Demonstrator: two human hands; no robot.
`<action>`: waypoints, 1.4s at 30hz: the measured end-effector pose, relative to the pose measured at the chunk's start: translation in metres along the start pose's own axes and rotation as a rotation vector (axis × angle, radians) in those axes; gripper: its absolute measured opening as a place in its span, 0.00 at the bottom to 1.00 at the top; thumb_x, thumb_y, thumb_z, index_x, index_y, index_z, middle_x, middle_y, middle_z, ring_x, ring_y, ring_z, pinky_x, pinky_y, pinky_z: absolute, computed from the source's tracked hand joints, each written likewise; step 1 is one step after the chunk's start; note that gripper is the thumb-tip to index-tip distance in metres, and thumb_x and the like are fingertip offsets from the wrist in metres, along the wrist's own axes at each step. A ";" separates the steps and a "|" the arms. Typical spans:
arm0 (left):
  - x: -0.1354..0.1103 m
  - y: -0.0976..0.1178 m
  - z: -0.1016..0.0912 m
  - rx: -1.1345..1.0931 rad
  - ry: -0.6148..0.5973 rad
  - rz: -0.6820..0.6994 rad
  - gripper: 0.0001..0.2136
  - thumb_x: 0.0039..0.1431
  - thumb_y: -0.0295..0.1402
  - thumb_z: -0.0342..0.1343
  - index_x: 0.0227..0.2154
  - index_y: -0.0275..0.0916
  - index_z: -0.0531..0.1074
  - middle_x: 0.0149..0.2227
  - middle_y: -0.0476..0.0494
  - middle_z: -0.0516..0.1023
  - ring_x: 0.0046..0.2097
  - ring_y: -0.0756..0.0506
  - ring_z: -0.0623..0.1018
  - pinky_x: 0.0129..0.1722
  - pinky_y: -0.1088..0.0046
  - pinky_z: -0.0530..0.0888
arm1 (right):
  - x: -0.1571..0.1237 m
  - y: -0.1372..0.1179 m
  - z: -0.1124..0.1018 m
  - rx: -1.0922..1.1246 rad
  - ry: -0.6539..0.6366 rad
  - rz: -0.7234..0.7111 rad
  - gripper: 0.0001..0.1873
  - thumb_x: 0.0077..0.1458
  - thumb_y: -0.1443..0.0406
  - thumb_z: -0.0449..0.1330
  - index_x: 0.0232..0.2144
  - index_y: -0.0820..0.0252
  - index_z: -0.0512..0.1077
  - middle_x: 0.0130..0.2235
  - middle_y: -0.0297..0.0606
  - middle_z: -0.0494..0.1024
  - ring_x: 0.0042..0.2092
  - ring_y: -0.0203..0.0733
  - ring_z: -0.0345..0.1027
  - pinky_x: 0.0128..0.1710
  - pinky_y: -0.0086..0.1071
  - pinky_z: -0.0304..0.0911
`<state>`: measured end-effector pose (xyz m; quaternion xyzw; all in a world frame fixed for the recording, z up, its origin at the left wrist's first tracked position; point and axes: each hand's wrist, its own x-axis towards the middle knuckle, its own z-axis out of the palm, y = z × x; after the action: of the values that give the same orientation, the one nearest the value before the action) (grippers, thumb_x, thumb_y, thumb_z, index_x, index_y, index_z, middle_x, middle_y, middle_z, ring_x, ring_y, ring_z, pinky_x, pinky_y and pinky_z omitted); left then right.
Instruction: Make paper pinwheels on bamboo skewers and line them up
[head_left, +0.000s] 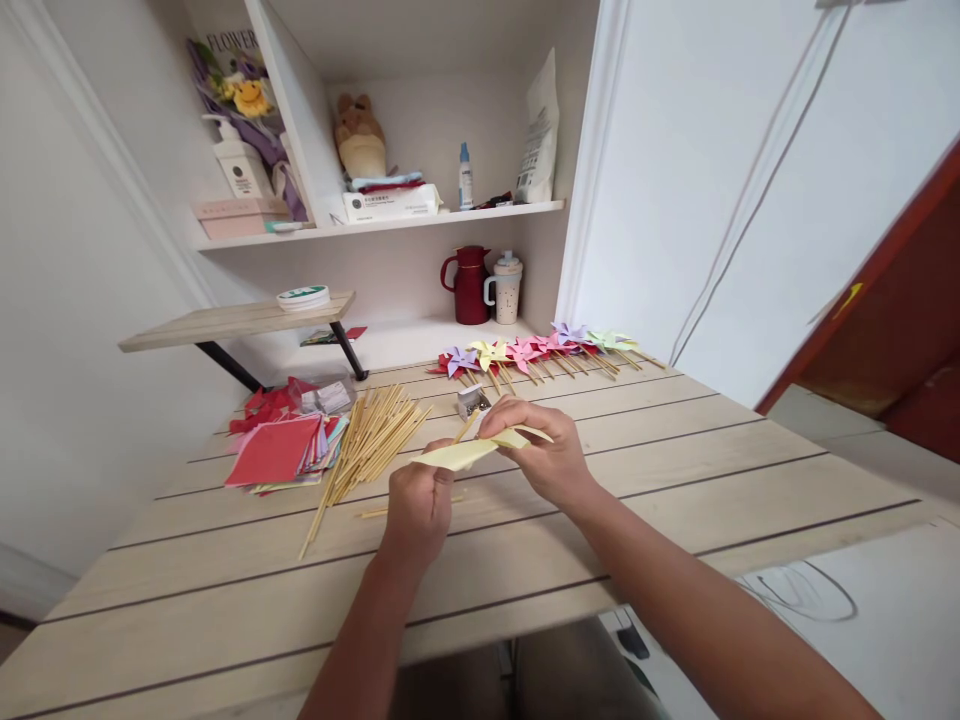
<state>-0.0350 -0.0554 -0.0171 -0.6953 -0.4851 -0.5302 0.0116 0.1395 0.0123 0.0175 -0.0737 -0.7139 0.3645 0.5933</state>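
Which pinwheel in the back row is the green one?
The pinwheel at the row's right end; the others are purple, pink, yellow or red.

Left hand: left hand (417, 507) pinches the near end of a pale yellow paper (480, 449).
Right hand: right hand (541, 452) grips the paper's far end, above the table (675, 470).
Sticks: a heap of wooden sticks (367, 445) lies just left of the hands.
Paper stack: red and coloured sheets (281, 452) beside the sticks.
Back row: finished pinwheels (536, 350) lined up, red jug (469, 285) behind.
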 end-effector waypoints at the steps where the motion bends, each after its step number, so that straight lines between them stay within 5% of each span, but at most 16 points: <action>1: -0.001 0.000 0.000 -0.022 -0.020 -0.031 0.18 0.70 0.39 0.44 0.43 0.36 0.78 0.21 0.50 0.71 0.23 0.49 0.70 0.26 0.73 0.68 | 0.000 0.000 0.000 -0.006 -0.007 -0.013 0.12 0.55 0.75 0.65 0.34 0.53 0.81 0.33 0.35 0.80 0.36 0.41 0.72 0.39 0.36 0.66; 18: -0.002 0.011 0.000 -0.283 -0.135 -0.180 0.19 0.69 0.47 0.46 0.34 0.38 0.74 0.22 0.51 0.65 0.24 0.49 0.64 0.26 0.72 0.62 | 0.001 -0.003 0.001 -0.039 -0.013 -0.018 0.06 0.57 0.71 0.65 0.33 0.55 0.80 0.32 0.37 0.81 0.35 0.42 0.73 0.38 0.36 0.67; 23: -0.001 0.017 -0.002 -0.364 0.041 -0.318 0.20 0.69 0.47 0.47 0.50 0.39 0.73 0.25 0.51 0.67 0.26 0.49 0.65 0.28 0.73 0.62 | 0.000 -0.002 -0.004 0.019 0.034 0.043 0.09 0.54 0.74 0.66 0.33 0.54 0.80 0.32 0.34 0.80 0.35 0.40 0.72 0.38 0.35 0.66; 29: 0.005 0.016 -0.004 -0.246 0.078 -0.360 0.19 0.70 0.45 0.44 0.45 0.38 0.76 0.22 0.54 0.61 0.25 0.50 0.64 0.28 0.74 0.63 | -0.001 0.000 -0.009 0.067 0.088 0.074 0.09 0.53 0.73 0.67 0.33 0.53 0.80 0.32 0.33 0.80 0.35 0.40 0.72 0.37 0.35 0.65; 36: 0.006 0.013 -0.005 -0.192 0.135 -0.266 0.14 0.63 0.37 0.53 0.43 0.38 0.81 0.37 0.41 0.83 0.40 0.44 0.78 0.42 0.68 0.74 | -0.003 0.001 -0.007 0.035 0.022 0.065 0.07 0.54 0.72 0.66 0.33 0.54 0.80 0.31 0.35 0.79 0.35 0.41 0.71 0.36 0.36 0.65; 42: 0.007 0.018 -0.006 -0.086 0.147 -0.157 0.13 0.63 0.31 0.53 0.39 0.40 0.83 0.34 0.43 0.84 0.33 0.47 0.78 0.37 0.71 0.75 | -0.003 0.001 -0.006 0.014 0.007 0.079 0.06 0.55 0.71 0.66 0.33 0.54 0.80 0.32 0.36 0.80 0.35 0.42 0.72 0.37 0.36 0.65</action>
<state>-0.0274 -0.0630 -0.0003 -0.6143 -0.5127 -0.5993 -0.0244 0.1454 0.0138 0.0151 -0.0990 -0.7056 0.3926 0.5816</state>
